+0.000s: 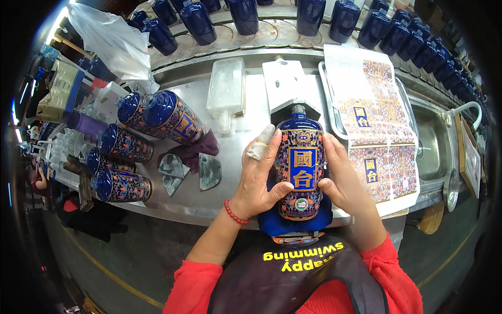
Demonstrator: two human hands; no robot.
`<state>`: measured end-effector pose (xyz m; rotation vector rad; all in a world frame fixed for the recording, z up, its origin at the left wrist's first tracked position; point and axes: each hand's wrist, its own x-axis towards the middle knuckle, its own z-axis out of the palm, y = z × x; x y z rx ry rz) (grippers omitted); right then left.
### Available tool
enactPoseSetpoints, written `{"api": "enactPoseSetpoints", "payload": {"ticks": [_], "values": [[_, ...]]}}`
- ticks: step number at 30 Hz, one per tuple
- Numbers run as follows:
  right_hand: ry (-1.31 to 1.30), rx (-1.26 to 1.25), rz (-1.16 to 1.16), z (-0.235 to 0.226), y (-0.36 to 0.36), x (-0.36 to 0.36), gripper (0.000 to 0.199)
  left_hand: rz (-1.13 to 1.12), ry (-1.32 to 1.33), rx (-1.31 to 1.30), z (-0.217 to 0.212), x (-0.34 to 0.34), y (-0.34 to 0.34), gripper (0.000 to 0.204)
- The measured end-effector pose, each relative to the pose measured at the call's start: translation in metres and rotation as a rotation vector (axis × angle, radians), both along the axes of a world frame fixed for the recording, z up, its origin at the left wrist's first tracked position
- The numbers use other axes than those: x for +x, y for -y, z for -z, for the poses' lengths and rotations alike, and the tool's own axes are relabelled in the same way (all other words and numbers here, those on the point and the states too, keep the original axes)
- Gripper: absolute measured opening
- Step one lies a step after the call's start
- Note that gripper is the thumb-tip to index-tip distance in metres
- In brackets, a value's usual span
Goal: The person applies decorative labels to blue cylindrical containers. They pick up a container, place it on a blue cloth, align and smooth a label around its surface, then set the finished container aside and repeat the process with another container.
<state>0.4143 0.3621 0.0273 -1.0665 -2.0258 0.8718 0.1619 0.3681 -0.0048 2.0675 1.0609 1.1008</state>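
Note:
A dark blue bottle (299,124) with a colourful floral label rests tilted on a blue cloth (270,225) in front of me, its neck pointing away. My left hand (256,183) presses along its left side, thumb over the label's lower part. A pale wrapping with a yellow band covers one of its fingers, and a red bead bracelet sits on that wrist. On the other side my right hand (345,178) grips the bottle, its thumb near the label's lower edge. Beside my right hand lie printed label sheets (384,152) on a metal tray (327,78).
Labelled bottles (125,186) lie at the left near a purple cloth (201,152) and grey-green flat scrapers (210,171). A clear rectangular bottle (226,86) and a white board (282,78) stand farther back. Plain blue bottles (244,18) line a conveyor; a sink (431,141) is right.

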Motion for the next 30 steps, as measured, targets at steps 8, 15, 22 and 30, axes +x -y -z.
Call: {"api": "enactPoseSetpoints", "payload": {"ticks": [8, 15, 22, 30], "values": [[0.030, 0.004, -0.007, 0.002, -0.003, 0.002, 0.086, 0.000, -0.030, 0.032, -0.003, -0.001, -0.003, 0.098], [0.062, -0.012, -0.012, -0.003, 0.001, 0.004, 0.086, 0.020, -0.041, -0.017, -0.003, -0.002, 0.000, 0.099], [0.040, -0.001, -0.037, -0.003, -0.001, 0.002, 0.085, 0.029, -0.042, 0.041, -0.007, -0.001, -0.002, 0.098], [0.017, -0.090, -0.075, 0.000, 0.006, 0.011, 0.106, 0.119, -0.036, 0.072, 0.005, -0.010, -0.002, 0.111]]}}
